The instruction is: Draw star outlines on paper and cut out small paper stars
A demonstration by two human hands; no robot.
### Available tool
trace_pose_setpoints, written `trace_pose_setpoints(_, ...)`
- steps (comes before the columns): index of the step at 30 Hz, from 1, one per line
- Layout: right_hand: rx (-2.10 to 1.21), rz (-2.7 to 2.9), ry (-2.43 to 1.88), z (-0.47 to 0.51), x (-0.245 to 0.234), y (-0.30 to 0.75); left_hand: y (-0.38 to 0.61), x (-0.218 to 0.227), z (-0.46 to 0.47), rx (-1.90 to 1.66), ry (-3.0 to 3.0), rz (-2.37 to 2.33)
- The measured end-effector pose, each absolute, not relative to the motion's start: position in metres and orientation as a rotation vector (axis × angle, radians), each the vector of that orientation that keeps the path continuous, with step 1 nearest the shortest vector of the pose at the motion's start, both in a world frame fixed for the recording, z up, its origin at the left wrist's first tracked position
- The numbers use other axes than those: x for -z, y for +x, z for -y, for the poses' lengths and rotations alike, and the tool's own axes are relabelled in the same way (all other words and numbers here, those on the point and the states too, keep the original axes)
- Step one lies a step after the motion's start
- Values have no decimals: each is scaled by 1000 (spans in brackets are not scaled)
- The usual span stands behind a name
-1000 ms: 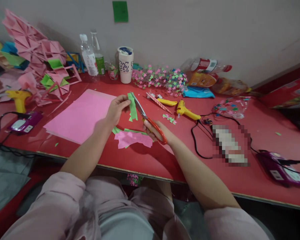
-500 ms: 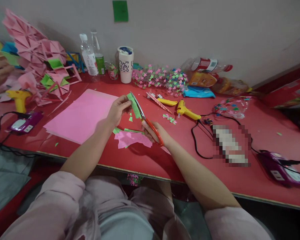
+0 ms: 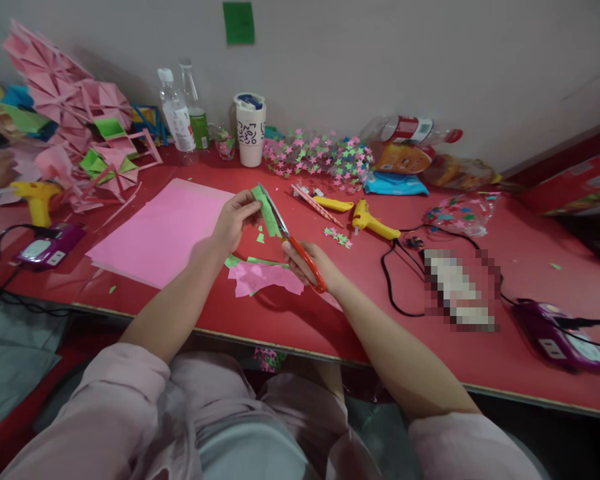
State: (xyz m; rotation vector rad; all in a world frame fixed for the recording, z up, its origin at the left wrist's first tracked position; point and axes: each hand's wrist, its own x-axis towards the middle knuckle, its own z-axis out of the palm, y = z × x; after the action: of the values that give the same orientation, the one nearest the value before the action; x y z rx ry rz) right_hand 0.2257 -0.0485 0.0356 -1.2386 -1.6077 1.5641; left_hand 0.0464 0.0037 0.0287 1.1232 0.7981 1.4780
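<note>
While left hand pinches green paper, right hand grips scissors.

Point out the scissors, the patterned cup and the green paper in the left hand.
Scissors (image 3: pixel 303 255), head view: orange handle.
Patterned cup (image 3: pixel 251 135), head view: printed side.
Green paper (image 3: pixel 267 212), head view: its middle.

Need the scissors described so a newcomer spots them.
On the red table, find the pink sheets, then the right hand to their right. It holds the scissors, blades at a green strip; their orange handle sets them apart from the yellow glue gun beyond.
</note>
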Motion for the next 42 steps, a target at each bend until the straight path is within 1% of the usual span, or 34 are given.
trace_pose_setpoints(10, -1511, 1640, -1246, 47, -34, 229, 48, -33, -1, -1503, 1069, -733)
trace_pose_setpoints(15, -1408, 1714, -1296, 45, -36, 230, 47, -35, -1, -1500, 986, -789)
trace_pose_setpoints(18, -1351, 1732, -1326, 41, -33, 231, 45, -37, 1, -1432, 937, -814)
trace_pose_setpoints(23, -1274, 1703, -1346, 36, -29, 233, 39, -41, 2, -1323, 802, -659)
trace_pose_setpoints(26, -1244, 1655, -1354, 36, -28, 232, 36, -43, -1, -1354, 658, -601)
trace_pose_setpoints(31, -1294, 1603, -1364, 40, -29, 228, 38, -41, -5, -1449, 532, -591)
trace_pose_setpoints(42, -1510, 1522, -1306, 48, -35, 222, 48, -38, -2, -1592, 698, -701)
